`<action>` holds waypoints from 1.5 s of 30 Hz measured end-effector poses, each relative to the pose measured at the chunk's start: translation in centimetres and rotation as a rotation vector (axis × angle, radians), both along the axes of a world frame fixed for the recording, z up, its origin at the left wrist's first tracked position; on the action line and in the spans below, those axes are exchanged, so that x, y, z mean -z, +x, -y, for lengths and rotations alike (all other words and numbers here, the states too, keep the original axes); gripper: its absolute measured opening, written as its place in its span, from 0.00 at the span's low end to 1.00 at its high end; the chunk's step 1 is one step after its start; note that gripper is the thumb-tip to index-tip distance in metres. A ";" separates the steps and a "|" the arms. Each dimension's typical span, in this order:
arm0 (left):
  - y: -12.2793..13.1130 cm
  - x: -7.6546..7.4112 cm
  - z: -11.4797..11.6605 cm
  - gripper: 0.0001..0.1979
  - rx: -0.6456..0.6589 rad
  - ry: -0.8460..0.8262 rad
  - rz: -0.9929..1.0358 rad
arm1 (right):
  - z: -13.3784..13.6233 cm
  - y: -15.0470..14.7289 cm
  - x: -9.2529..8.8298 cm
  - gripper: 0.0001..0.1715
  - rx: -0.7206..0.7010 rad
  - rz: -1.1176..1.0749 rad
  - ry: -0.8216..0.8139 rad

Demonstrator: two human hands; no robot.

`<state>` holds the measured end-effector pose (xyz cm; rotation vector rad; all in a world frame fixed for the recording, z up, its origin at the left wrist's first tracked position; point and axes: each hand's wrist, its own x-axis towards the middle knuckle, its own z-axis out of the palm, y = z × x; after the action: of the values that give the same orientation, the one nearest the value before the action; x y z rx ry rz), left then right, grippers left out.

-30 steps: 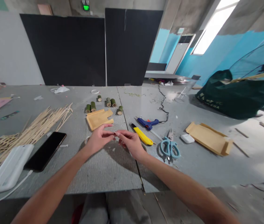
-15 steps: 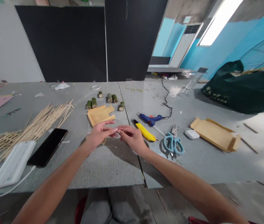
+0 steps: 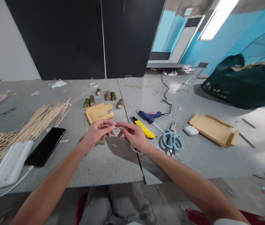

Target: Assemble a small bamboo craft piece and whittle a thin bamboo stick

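Note:
Above the grey table my left hand (image 3: 97, 132) and my right hand (image 3: 133, 135) meet, fingertips almost touching. Both pinch something thin and dark between them, too small to make out. Beyond my left hand is a cut piece of brown cardboard (image 3: 98, 113). Partly hidden under that hand is a small pale object. A white ring (image 3: 135, 149) shows partly beneath my right wrist. To the right of my right hand are a yellow utility knife (image 3: 146, 130), a blue glue gun (image 3: 150, 116) and blue-handled scissors (image 3: 172, 140).
Several short green bamboo pieces (image 3: 108, 95) stand behind the cardboard. Thin wooden sticks (image 3: 38, 122), a black phone (image 3: 46, 147) and a white power bank (image 3: 10, 164) lie left. On the right are a white case (image 3: 191, 130), a cardboard tray (image 3: 213, 129) and a dark green bag (image 3: 230, 84).
The view has shifted slightly. My fingertips have drawn a little apart, and a thin dark thing now shows between them.

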<state>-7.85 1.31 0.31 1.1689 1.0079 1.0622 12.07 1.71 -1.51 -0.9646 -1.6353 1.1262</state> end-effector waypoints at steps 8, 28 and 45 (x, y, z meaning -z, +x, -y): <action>-0.1 -0.1 0.0 0.16 -0.005 -0.008 -0.019 | -0.8 1.1 -0.3 0.20 -0.067 0.005 0.023; 0.3 0.1 0.1 0.12 0.047 0.031 -0.116 | -0.7 0.2 -0.2 0.19 -0.019 0.022 0.049; 0.6 0.1 0.2 0.10 0.045 0.024 -0.135 | -0.9 0.2 -0.3 0.19 -0.022 0.023 0.014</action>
<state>-7.23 1.14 0.23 1.2910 1.0711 0.9715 12.22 2.61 -1.22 -0.9553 -1.6742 1.1210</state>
